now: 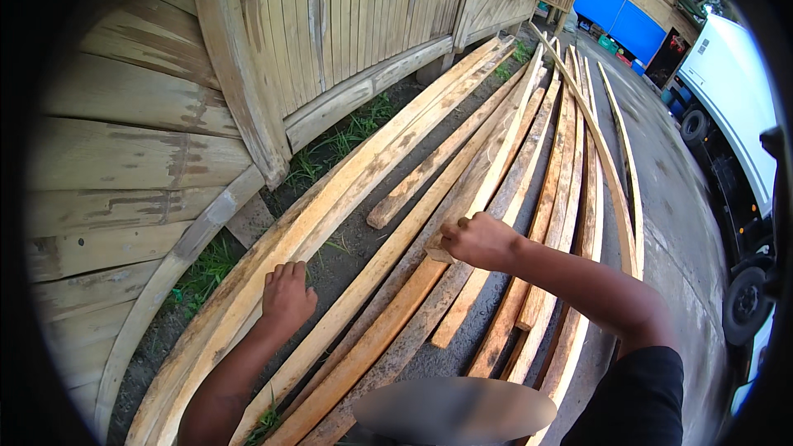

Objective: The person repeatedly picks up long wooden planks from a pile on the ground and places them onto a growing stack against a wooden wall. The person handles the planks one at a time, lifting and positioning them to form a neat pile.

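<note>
My right hand (479, 241) is closed around the near end of a long squared wooden beam (486, 167), which lies lengthwise over other timbers and points away from me. My left hand (287, 293) is beside the edge of a thick pale timber (318, 202) at the left. Its fingers are loosely bent and a little apart, with nothing seen in them; whether they touch that timber I cannot tell. Between my hands runs another long timber (363, 272). A shorter-looking piece (413, 194) with a rough end lies just beyond my left hand.
Several more timbers (570, 173) fan out to the right, one narrow strip (607, 149) crossing over them. A bamboo wall (355, 16) borders the left side, with grass (359, 128) at its foot. A white truck (731, 87) stands right on the paved ground (677, 239).
</note>
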Motion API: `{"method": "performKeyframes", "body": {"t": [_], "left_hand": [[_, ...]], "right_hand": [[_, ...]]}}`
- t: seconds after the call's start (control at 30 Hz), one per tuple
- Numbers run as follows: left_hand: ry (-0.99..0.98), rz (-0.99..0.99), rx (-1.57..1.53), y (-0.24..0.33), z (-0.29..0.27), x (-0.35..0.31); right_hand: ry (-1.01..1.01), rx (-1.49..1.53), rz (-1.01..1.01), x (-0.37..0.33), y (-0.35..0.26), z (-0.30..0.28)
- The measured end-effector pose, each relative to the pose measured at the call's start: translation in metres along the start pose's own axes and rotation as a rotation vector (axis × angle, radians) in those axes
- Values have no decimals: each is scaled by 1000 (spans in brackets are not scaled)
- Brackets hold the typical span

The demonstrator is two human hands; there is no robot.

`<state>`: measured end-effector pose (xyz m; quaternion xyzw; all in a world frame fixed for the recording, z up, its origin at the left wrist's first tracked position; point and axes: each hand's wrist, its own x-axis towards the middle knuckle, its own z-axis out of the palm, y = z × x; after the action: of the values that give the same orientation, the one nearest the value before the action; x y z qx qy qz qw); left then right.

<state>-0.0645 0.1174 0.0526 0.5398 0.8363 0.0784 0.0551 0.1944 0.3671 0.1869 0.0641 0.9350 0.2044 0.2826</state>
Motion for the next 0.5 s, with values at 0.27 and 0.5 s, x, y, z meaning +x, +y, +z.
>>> {"method": "performKeyframes", "body": {"t": [0.27, 0.5], "left_hand": [[11, 26, -580, 179, 1, 74], [-58, 258, -771, 124, 0, -15]], "right_hand": [[-97, 329, 459, -151, 28, 14], [721, 1806, -247, -195, -11, 40]]}}
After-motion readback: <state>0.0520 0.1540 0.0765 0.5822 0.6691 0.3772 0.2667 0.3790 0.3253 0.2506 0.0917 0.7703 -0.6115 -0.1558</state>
